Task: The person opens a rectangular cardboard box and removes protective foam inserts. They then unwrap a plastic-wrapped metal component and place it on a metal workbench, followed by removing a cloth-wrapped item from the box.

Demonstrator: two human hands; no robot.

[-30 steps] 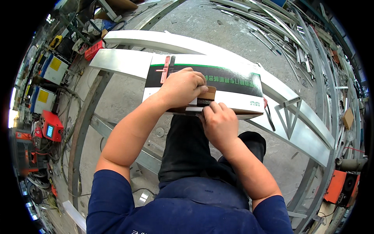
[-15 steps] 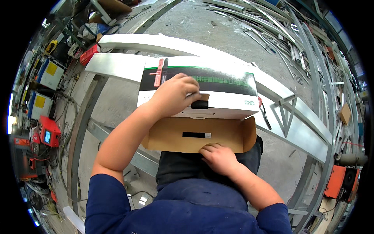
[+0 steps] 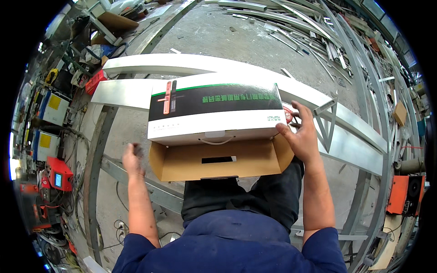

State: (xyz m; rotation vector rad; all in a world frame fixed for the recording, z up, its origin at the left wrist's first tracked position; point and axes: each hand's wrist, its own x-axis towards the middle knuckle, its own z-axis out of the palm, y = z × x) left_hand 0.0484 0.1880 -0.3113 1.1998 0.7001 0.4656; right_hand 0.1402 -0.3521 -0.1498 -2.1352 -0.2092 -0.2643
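Note:
A long cardboard box (image 3: 218, 116), white and black with a green stripe and a picture of a door lock on it, lies across silver metal profiles in front of me. Its brown front flap (image 3: 182, 168) hangs folded down toward my lap, with a dark slot in it. My right hand (image 3: 301, 139) is at the box's right end, thumb and fingers apart, the thumb by the corner. Beside those fingers is a red round tape measure (image 3: 288, 114), partly hidden by the box. My left hand (image 3: 133, 160) hangs off the box's left side, its fingers blurred and turned away.
Two wide silver profiles (image 3: 123, 93) rest on a steel frame (image 3: 98, 159). A triangular metal bracket (image 3: 328, 125) stands right of the box. Red machines (image 3: 59, 174) and cables line the left side. Scrap metal strips (image 3: 291, 27) lie on the far floor.
My left hand has left the box's front tab and moved down to the left. My right hand has risen from the flap to the box's right end. The box sits farther left in view.

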